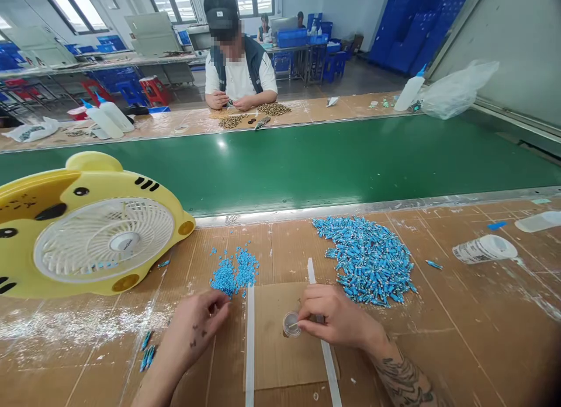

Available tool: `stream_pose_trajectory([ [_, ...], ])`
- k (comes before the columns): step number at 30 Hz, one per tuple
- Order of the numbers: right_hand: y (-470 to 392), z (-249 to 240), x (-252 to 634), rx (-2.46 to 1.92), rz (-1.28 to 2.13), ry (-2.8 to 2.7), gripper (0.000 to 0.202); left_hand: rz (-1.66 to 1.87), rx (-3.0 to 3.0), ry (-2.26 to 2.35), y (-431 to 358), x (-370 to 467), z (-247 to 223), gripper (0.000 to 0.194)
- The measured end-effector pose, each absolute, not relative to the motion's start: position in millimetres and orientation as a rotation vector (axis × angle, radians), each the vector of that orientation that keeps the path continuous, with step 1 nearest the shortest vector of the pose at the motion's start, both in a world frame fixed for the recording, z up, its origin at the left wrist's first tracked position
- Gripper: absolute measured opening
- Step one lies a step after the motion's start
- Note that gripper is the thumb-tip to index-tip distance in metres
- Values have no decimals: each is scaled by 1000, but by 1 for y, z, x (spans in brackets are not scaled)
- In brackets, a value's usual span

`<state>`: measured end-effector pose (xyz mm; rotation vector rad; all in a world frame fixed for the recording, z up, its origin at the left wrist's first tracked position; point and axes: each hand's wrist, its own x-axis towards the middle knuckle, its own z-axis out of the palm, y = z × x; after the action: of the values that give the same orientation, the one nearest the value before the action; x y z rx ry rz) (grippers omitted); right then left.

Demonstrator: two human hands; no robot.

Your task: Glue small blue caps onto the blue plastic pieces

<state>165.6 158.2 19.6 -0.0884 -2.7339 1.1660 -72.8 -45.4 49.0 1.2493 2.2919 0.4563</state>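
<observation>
My right hand (326,313) pinches a thin stick (294,324) whose tip is in a small clear round dish (291,323) on a taped cardboard sheet (280,360). My left hand (204,316) is at the near edge of a pile of small blue pieces (234,271), thumb and fingers curled toward each other; whether a piece is between them is too small to tell. Beyond my right hand lies a large heap of blue, pen-like small parts (372,258). Several similar parts (148,357) lie left of my left forearm.
A yellow animal-shaped fan (96,226) stands at the left. A green belt (307,162) crosses behind the table. A white bottle (484,249) lies at the right. Across the belt, a person (239,68) handles small parts beside bottles and a plastic bag (458,91).
</observation>
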Motion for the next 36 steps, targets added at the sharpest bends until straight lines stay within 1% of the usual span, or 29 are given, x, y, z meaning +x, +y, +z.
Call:
stream_pose_trajectory([
  [2,155,18,164,-77,1101,-2740,20,846,1077,2033,-39,-60,40,23],
  [4,153,16,163,-85,1056,-2747,22,1200,870,1675,-27,-44,26,21],
  [6,153,14,163,-95,1032,-2746,23,1463,658,1345,-12,-27,12,22],
  [7,154,14,163,-95,1031,-2742,23,1530,556,1190,-6,-20,6,23],
  [10,158,23,167,-85,1092,-2660,18,1587,354,862,7,-5,-5,22],
  [13,157,40,171,-96,1186,-2394,9,1601,265,744,8,-1,-8,20],
  [15,152,52,171,-131,1193,-2224,3,1592,248,725,7,-1,-8,19],
  [17,145,60,168,-160,1156,-2152,10,1582,249,723,7,-1,-6,19],
  [20,137,64,164,-175,1109,-2150,14,1577,250,725,8,1,-3,20],
  [36,137,63,159,-176,1104,-2170,8,1550,246,766,8,3,-7,18],
])
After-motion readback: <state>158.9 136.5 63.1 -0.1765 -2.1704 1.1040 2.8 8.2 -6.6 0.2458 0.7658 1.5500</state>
